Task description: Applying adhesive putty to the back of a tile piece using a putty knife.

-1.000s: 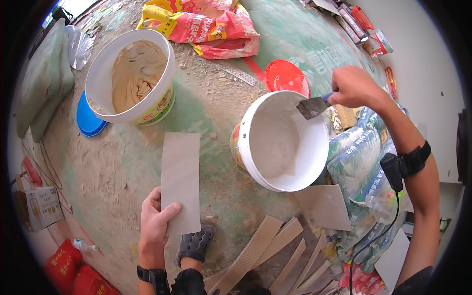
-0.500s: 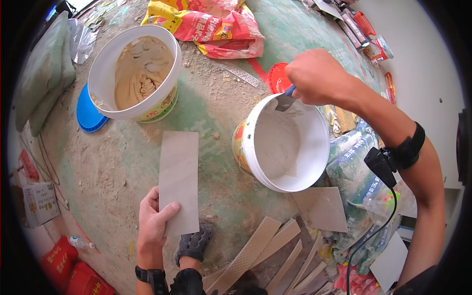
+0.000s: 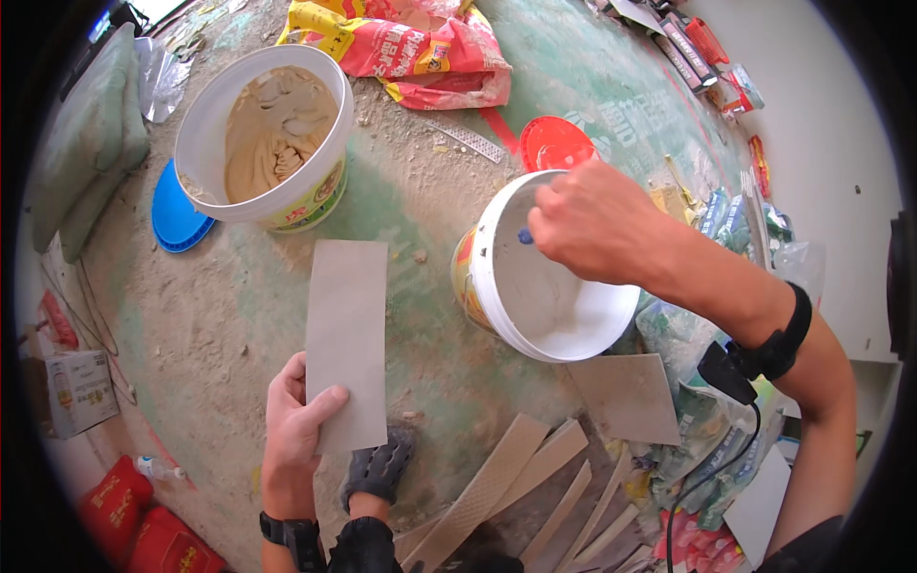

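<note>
My left hand grips a narrow rectangular grey tile at its lower left edge, thumb across its plain face. Over a white bucket on the right, my right hand is closed around a putty knife, of which only a bit of blue handle shows. Its blade is hidden behind the hand and down in the bucket. Pale grey paste coats the bucket's inside and bottom. A second white bucket, farther left, holds thick tan paste.
Cut tile strips and a square tile piece lie near me on the dusty floor. A blue lid, a red lid, a perforated strip and a red-yellow bag surround the buckets. Plastic sacks lie to the right.
My right hand has moved down and slightly left, taking the putty knife from the bucket's rim deeper inside. The left hand and tile have barely shifted.
</note>
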The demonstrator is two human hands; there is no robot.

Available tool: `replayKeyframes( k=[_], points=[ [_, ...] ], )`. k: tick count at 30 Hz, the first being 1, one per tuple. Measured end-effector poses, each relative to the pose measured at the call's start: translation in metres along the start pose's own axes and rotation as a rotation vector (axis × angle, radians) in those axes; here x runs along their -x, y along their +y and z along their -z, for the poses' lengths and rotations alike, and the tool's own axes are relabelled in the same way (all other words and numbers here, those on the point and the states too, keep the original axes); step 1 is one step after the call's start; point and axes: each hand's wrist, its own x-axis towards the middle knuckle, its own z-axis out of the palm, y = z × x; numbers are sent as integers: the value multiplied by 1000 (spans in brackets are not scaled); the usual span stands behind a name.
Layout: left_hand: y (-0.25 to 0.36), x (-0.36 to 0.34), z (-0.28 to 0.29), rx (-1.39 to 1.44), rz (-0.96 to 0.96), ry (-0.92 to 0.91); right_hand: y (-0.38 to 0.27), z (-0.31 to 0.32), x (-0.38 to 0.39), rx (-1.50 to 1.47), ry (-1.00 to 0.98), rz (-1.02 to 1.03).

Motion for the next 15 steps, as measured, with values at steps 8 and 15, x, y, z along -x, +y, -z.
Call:
replayKeyframes(
  k=[8, 15],
  points=[
    [9, 16, -22, 7, -59, -100, -6, -41, 130, -580, 120, -504],
    [23, 17, -64, 69, -71, -246, -52, -42, 200, -897, 383, -932]
  ],
)
